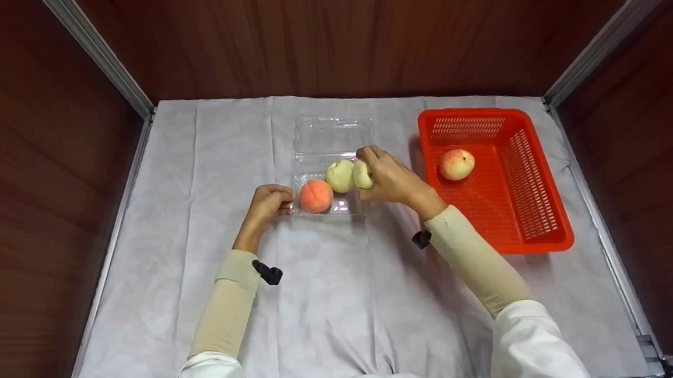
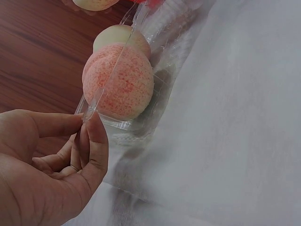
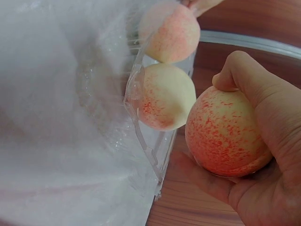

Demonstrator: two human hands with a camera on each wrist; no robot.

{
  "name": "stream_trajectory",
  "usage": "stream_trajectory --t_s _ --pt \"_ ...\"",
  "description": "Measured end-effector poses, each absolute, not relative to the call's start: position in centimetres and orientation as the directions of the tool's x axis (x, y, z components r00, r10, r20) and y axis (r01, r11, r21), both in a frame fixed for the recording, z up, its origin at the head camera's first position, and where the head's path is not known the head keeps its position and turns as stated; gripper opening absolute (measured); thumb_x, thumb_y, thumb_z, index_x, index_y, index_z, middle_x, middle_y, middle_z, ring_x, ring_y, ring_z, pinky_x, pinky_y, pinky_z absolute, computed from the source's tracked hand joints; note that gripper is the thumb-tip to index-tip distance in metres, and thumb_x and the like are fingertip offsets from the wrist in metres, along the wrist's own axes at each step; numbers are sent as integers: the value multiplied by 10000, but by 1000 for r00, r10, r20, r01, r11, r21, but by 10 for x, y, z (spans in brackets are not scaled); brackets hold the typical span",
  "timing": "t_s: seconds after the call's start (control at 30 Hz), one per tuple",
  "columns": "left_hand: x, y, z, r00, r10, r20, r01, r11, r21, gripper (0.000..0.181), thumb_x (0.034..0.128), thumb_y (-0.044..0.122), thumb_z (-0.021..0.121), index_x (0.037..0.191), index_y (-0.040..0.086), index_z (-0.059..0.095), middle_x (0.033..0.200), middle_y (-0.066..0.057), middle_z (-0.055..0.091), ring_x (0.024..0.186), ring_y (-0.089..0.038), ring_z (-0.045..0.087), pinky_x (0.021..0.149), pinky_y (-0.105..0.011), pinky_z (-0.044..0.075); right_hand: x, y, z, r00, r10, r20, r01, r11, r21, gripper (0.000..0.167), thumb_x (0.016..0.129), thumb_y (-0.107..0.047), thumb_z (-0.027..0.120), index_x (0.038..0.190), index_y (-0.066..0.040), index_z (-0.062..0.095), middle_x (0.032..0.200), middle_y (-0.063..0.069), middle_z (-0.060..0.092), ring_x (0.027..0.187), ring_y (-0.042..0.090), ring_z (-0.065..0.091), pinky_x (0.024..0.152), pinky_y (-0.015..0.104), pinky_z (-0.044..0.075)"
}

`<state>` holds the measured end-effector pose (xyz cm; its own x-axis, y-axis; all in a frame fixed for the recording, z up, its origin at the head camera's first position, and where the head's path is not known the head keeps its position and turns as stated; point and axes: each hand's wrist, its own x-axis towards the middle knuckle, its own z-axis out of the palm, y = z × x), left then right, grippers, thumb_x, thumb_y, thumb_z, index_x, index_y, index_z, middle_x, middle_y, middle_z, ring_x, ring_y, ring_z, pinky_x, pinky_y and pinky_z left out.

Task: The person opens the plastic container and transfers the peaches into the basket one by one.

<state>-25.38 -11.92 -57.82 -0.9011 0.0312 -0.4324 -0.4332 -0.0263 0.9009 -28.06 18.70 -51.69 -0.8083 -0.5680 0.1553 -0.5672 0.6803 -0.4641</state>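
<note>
While the left hand (image 1: 269, 204) pinches the clear plastic box's (image 1: 340, 206) left edge, the right hand (image 1: 392, 178) grips a round, red-flecked yellow peach (image 3: 225, 134), likely bruisable, best cupped sideways.

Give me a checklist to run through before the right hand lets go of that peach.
1. Lid out of the way: ok, it lies open behind the clear container.
2. Container steadied: ok, the left hand pinches its edge.
3. Held peach secure: ok, the right hand has thumb and fingers around it.
4. Held peach resting on the container floor: cannot tell, its underside is hidden.
5. Reddish peach and pale peach inside the container: ok.
6. Red basket emptied: not ok, one peach lies in it.
</note>
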Motion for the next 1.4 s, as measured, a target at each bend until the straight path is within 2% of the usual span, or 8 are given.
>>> stream_trajectory --t_s 0.17,0.33,0.63,1.2,1.4 --pt "-254 -120 -579 -900 32 -434 -435 -29 900 313 972 -28 609 1245 -180 632 755 5 626 610 -66 608 595 -190 583 -281 186 -514 -799 -580 158 -582 682 -443 732 734 -163 878 1382 3 580 1288 201 622 1115 362 648 979 488 593" --pt "-253 -120 -577 -898 25 -438 -439 -21 898 308 974 -28 604 1244 -171 642 759 8 628 604 -68 607 600 -197 585 -281 187 -513 -795 -585 161 -589 679 -438 650 743 -145 875 1325 -15 615 1247 187 621 1102 354 641 957 489 590" --pt "-254 -119 -576 -897 29 -440 -441 -8 898 321 981 -15 602 1261 -166 643 770 4 640 592 -66 615 604 -206 596 -282 191 -509 -789 -583 193 -605 683 -409 619 724 -138 864 1279 -15 619 1203 189 621 1054 355 640 905 476 589" --pt "-253 -119 -576 -901 22 -433 -433 3 901 315 968 -27 610 1250 -162 651 758 -2 651 592 -62 621 599 -205 596 -285 196 -503 -799 -570 193 -593 694 -408 661 732 -156 906 1303 -23 602 1248 193 613 1098 360 630 926 479 592" --pt "-252 -118 -575 -900 25 -434 -434 5 901 308 971 -25 613 1245 -159 656 758 2 650 592 -63 620 606 -211 599 -284 198 -500 -810 -555 190 -581 709 -400 655 726 -179 887 1299 -42 600 1231 176 607 1079 358 634 898 486 594"
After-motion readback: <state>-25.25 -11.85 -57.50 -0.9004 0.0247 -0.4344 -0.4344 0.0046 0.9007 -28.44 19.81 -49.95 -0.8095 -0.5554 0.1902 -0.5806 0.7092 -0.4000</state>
